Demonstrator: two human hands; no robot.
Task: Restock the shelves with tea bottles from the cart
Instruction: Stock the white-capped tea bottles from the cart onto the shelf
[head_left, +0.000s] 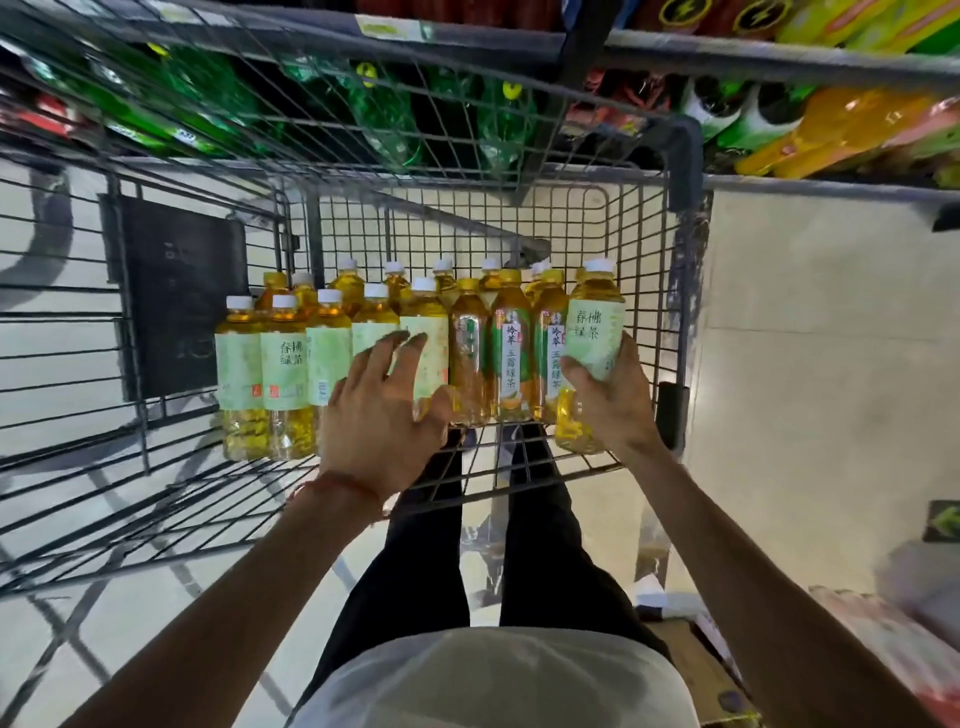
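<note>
Tea bottle stands upright within the right grip.

Pale label on right bottle: 春拂绿茶, vertical, two columns; the second character is soft. Same text on left bottle. Other pale labels are turned or covered. Green-label bottles: 冷萃 on a white strip, 玉露绿茶 below. Cart placard and shelf tag: print too blurred to read.
</note>
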